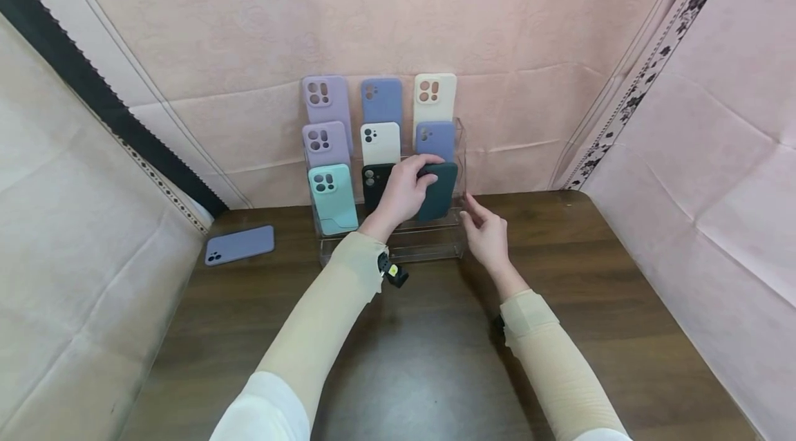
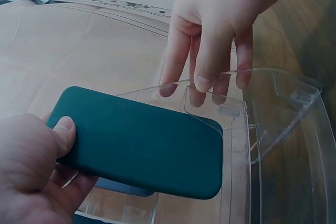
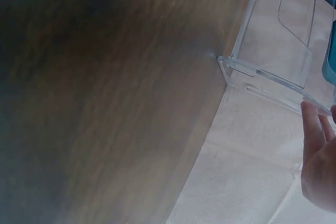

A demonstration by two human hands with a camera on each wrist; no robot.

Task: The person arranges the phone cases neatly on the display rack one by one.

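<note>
A clear tiered stand (image 1: pixel 423 252) holds several phone cases against the back cloth. My left hand (image 1: pixel 403 190) grips a dark green phone case (image 2: pixel 142 142) at its end, thumb on the flat back and fingers underneath. The case leans in the front right of the stand, over a blue phone case (image 2: pixel 126 187). At the stand's right side, my right hand (image 1: pixel 486 233) has its fairly straight fingers and thumb touching the clear side panel (image 3: pixel 268 81). Left of the green case is a black phone case (image 1: pixel 373 182), partly hidden by my left hand.
A turquoise phone case (image 1: pixel 336 202) stands front left, with purple, white and blue cases in the tiers behind. A blue-grey phone case (image 1: pixel 240 245) lies flat on the wooden table (image 1: pixel 410 358) at left. Cloth walls (image 1: pixel 696 178) enclose the sides and back.
</note>
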